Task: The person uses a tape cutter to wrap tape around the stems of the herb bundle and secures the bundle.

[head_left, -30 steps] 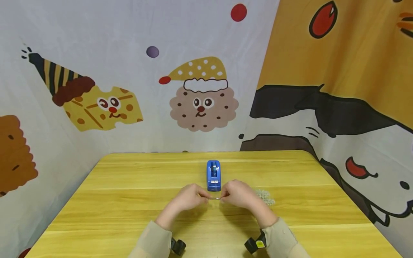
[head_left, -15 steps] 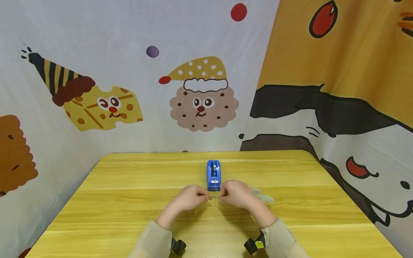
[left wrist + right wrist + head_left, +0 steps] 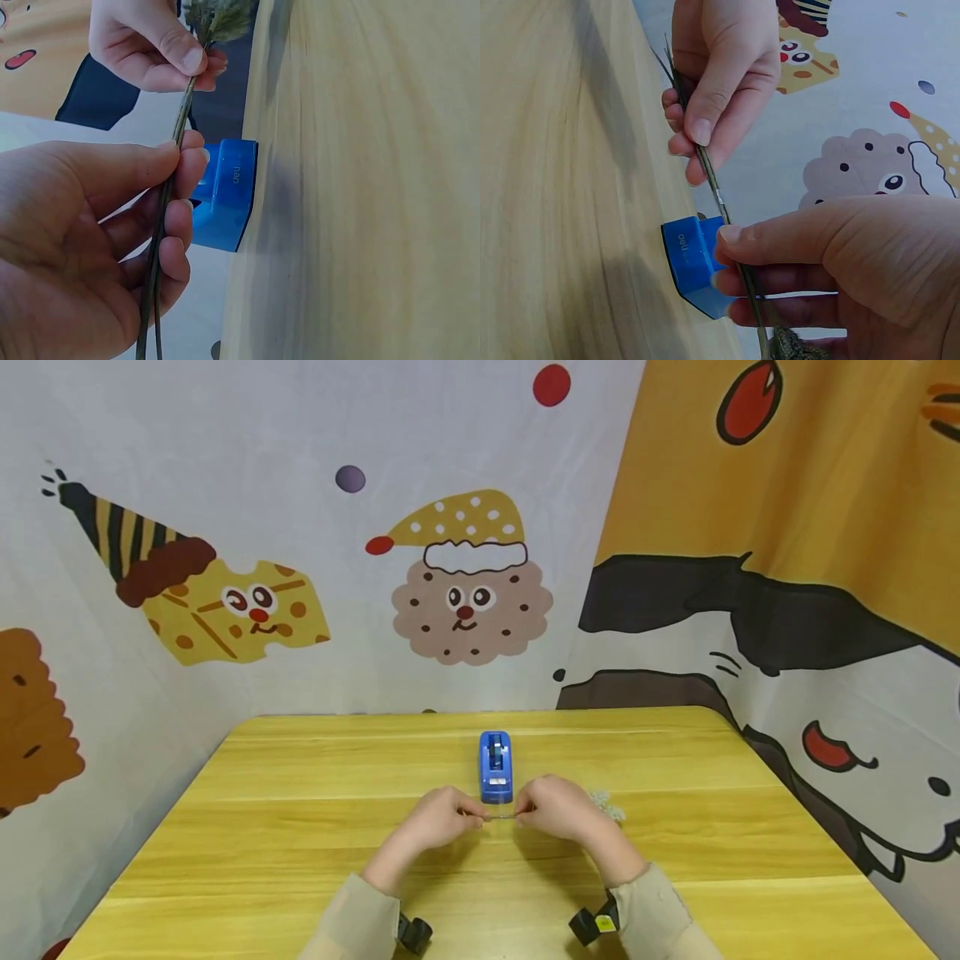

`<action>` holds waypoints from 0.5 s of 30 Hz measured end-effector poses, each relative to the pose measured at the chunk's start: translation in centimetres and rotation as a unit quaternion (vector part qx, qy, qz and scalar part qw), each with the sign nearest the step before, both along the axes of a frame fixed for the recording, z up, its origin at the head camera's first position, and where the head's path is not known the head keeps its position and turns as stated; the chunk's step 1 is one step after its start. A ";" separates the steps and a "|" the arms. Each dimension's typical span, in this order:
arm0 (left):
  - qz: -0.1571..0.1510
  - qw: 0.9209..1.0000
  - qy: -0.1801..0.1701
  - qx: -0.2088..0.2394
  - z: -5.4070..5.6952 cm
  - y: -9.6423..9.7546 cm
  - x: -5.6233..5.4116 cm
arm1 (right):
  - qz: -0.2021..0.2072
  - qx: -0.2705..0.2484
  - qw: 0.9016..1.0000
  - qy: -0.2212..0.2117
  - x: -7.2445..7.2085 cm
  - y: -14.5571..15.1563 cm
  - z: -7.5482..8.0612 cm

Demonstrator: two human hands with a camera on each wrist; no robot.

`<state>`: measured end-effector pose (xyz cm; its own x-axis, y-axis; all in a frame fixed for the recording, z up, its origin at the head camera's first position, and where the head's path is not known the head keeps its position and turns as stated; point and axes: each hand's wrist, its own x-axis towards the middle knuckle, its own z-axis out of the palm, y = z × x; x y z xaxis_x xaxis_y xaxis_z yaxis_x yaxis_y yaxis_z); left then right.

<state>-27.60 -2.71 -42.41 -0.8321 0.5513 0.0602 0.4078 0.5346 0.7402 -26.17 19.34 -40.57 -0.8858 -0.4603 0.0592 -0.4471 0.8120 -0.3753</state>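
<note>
Between both hands runs a thin bunch of dark green stems (image 3: 184,112) with pale, fluffy flower heads (image 3: 606,806), partly hidden behind the right wrist in the head view. My left hand (image 3: 442,818) pinches the stems between thumb and fingers, their loose ends trailing across its palm in the left wrist view. Closer to the flower heads, my right hand (image 3: 555,806) pinches the same stems. A small shiny band (image 3: 719,196) shows on the stems between the two hands. Just beyond the hands stands a blue tape dispenser (image 3: 486,768).
The wooden table (image 3: 300,827) spreads around both arms. Behind it hangs a cloth backdrop (image 3: 360,652) printed with cartoon figures. A black wrist camera (image 3: 415,935) sits below the left sleeve, another wrist camera (image 3: 583,927) by the right.
The flower heads have shifted and turned a little behind the right wrist. Both hands stay almost in place, still pinching the stems; the head view has moved slightly.
</note>
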 end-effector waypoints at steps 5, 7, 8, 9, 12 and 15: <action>0.017 1.000 -0.010 0.011 0.0 0.1 -0.1 | -0.011 0.008 1.000 0.027 -0.1 -0.2 -0.2; 0.019 1.000 -0.014 0.013 0.0 0.1 -0.1 | -0.017 0.012 0.999 0.033 -0.1 -0.4 -0.4; 0.018 1.000 -0.016 0.014 0.1 0.1 -0.1 | -0.019 0.013 0.999 0.036 -0.1 -0.4 -0.4; 0.016 1.000 -0.018 0.016 0.1 0.0 0.0 | -0.020 0.012 0.999 0.040 -0.1 -0.5 -0.5; 0.008 1.000 -0.015 0.008 0.2 0.0 0.0 | -0.022 0.014 0.998 0.054 0.0 -0.6 -0.6; -0.007 1.000 -0.010 -0.002 0.2 -0.1 0.1 | -0.025 0.018 0.998 0.062 -0.1 -0.7 -0.8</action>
